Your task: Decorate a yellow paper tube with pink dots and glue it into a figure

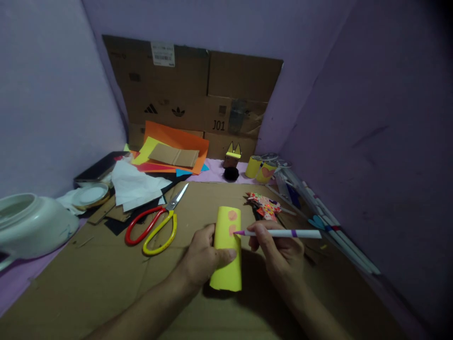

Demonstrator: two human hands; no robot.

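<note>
A yellow tube (228, 274) with two orange-pink shapes near its upper end is held above the cardboard surface. My left hand (205, 257) is closed round its left side, the thumb across the front. In my right hand (279, 250) is a white marker (304, 233) with a purple band, gripped between thumb and fingers. The marker's purple tip points left and meets or nearly meets the lower pinkish shape; exact contact is hard to tell. Left of the tube lie scissors (171, 206) with one red and one yellow handle, their blades apart.
A white ceramic pot (42, 226) stands at the left, near tissues (134, 184) and coloured paper (177, 137). Behind are a small brown eared figure (231, 158), a black round thing (231, 174) and yellow rolls (253, 166). Patterned scraps (265, 205) and white-barrelled pens (339, 236) lie right.
</note>
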